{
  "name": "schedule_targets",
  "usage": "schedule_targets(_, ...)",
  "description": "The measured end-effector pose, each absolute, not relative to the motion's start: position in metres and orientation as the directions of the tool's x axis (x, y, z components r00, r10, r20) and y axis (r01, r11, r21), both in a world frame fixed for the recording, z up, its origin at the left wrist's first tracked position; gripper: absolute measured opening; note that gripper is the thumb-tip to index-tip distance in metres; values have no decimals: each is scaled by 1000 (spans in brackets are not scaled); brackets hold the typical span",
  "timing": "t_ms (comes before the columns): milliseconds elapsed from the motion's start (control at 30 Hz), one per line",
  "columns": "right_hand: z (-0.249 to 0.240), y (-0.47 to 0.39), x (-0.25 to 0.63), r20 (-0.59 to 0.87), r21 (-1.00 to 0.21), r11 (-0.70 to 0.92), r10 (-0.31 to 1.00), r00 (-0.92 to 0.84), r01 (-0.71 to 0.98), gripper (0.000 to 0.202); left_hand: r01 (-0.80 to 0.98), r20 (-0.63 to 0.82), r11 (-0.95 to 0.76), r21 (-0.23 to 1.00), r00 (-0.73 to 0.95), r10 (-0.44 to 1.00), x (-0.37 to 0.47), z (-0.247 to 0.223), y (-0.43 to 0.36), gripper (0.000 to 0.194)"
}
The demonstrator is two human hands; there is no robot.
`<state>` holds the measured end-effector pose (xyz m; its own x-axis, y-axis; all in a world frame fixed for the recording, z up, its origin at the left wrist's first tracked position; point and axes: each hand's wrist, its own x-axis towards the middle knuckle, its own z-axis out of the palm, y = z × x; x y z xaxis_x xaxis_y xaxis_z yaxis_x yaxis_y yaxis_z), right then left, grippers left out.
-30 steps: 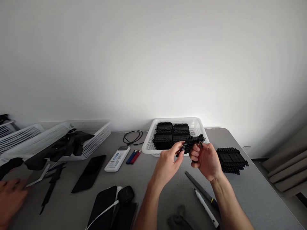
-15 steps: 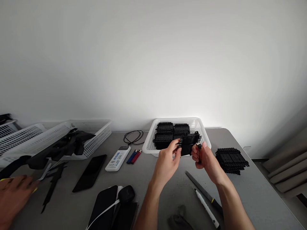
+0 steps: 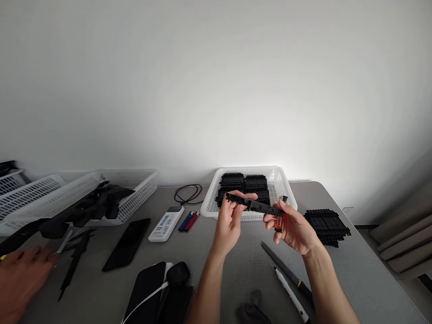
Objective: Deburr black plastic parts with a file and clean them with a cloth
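Observation:
My left hand [image 3: 230, 226] grips a narrow-edged black plastic part [image 3: 254, 205] near its left end, thumb below and fingers above. The part is turned edge-on, sloping down to the right, over the front of a white basket [image 3: 209, 204]. In my right hand [image 3: 299, 230] is an orange lighter [image 3: 279, 222], held upright by the part's right end. My right thumb and fingertips are close to that end; whether they touch it I cannot tell. Stacks of similar black parts [image 3: 255, 181] fill much of the basket. Another stack [image 3: 326, 225] lies on the table at right.
A file [image 3: 281, 261] and a white pen-shaped tool [image 3: 290, 293] lie nearer me. Left are two lighters [image 3: 188, 221], a power bank [image 3: 166, 223], a phone [image 3: 126, 244] and a cable [image 3: 188, 192]. Another person's hand [image 3: 25, 279] is at far left, by long baskets [image 3: 145, 195].
The black part has turned from showing its broad face to edge-on and shifted slightly left. My right hand has opened its grip somewhat, exposing the orange lighter. The other person's hand moved slightly.

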<state>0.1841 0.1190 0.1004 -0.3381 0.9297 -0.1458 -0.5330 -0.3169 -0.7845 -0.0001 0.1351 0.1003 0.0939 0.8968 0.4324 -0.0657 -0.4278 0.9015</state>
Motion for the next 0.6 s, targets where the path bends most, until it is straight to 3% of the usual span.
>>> schedule_targets(100,99,120,181,-123,-746,-242,966,-229,-621,37,14,448,-452,892,115,887,0,101,136,26)
schedule_targets(200,97,122,181,-38,-780,-88,995,-94,-620,39,-88,321,-313,946,103,941,-1,103,136,38)
schedule_targets(300,94,123,183,89,-861,114,993,75,-495,39,-261,157,-107,959,178,971,-5,106,133,53)
schedule_targets(367,93,124,185,160,-904,197,979,128,-380,39,-276,119,-53,960,224,967,-9,108,130,60)
schedule_targets(600,88,125,183,260,-942,282,956,135,-182,35,-151,137,-111,982,181,974,-5,108,130,50)
